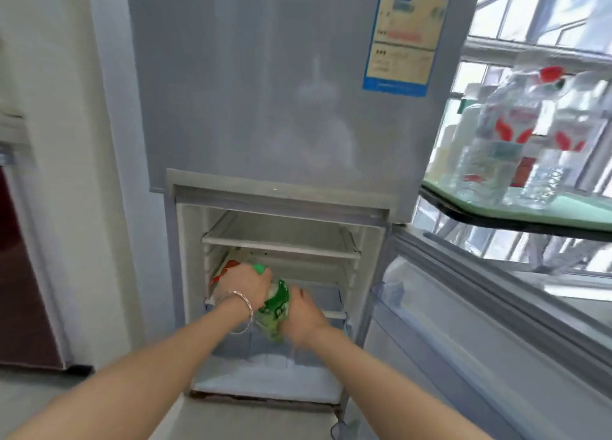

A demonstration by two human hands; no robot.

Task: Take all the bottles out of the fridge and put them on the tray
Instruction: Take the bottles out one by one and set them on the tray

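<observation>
The fridge stands ahead with its lower door swung open to the right. In front of its middle shelf a green-labelled bottle with a green cap is held by both hands. My left hand grips its neck end, a silver bangle on the wrist. My right hand grips its lower body. A red and white thing lies on the shelf behind my left hand, mostly hidden. At the right, a pale green tray carries two clear water bottles with red labels.
The open fridge door with its clear door bins fills the lower right. A white upper shelf spans the compartment. A dark red cabinet stands at the far left. Windows lie behind the tray.
</observation>
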